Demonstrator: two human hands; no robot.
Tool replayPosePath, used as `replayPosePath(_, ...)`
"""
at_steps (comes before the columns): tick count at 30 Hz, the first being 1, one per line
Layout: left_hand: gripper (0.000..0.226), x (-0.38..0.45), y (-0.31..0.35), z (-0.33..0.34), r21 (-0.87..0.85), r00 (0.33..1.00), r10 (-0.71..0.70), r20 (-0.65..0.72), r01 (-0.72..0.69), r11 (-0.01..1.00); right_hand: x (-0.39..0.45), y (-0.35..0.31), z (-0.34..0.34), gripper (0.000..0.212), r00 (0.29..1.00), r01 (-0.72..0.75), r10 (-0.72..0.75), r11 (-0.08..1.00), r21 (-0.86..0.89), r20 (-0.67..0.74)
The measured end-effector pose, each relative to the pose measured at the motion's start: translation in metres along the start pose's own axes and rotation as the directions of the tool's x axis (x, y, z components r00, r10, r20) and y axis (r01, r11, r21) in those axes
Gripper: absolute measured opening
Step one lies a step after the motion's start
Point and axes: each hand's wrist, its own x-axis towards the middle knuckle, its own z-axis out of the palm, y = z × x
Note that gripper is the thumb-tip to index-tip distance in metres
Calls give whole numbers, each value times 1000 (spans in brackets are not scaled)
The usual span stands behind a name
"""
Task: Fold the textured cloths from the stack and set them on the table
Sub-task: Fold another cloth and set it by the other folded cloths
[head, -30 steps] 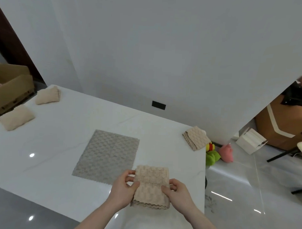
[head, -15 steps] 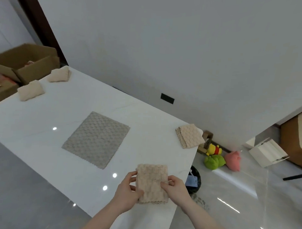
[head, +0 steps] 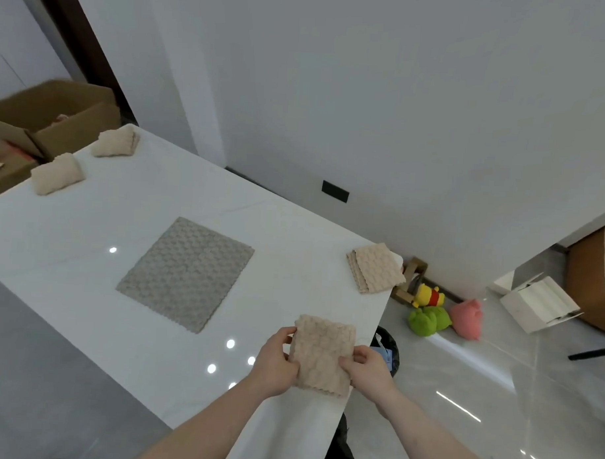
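A folded beige textured cloth (head: 320, 353) is held over the near right part of the white table (head: 88, 242). My left hand (head: 276, 362) grips its left edge and my right hand (head: 370, 372) grips its right edge. A grey textured cloth (head: 186, 273) lies flat and unfolded in the middle of the table. A stack of beige cloths (head: 375, 268) sits at the table's right corner. Two folded beige cloths (head: 58, 174) (head: 116, 142) rest at the far left end.
An open cardboard box (head: 54, 117) stands beyond the table's far left end. On the floor to the right lie plush toys (head: 428, 318), a white box (head: 538, 303) and a dark bin (head: 389, 352) below the table edge. A wall runs behind the table.
The view has swung and tilted, so the table now sits more to the left. Both hands have kept hold of the folded beige cloth, which looks slightly narrower than a second ago.
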Motion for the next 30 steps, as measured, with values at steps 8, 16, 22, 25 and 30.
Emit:
replayPosePath(8, 71, 49, 17, 44, 47, 995, -101, -5, 101, 994, 74, 18, -39, 36, 995, -65, 70, 995, -74, 74)
replayPosePath(16, 71, 82, 36, 77, 6, 989, -147, -13, 147, 989, 115, 7, -62, 20, 988, -89, 113, 973, -212, 104)
replayPosePath(22, 82, 91, 36, 86, -47, 984, -174, 26, 175, 983, 134, 9, -68, 22, 981, -87, 135, 948, -307, 139)
replayPosePath(25, 87, 89, 30, 85, -61, 985, -172, 14, 173, 983, 137, 10, -68, 27, 980, -73, 132, 936, -345, 150)
replayPosePath(30, 70, 76, 19, 72, -22, 977, -211, -20, 211, 977, 127, 4, -64, 17, 974, -25, 117, 906, -424, 192)
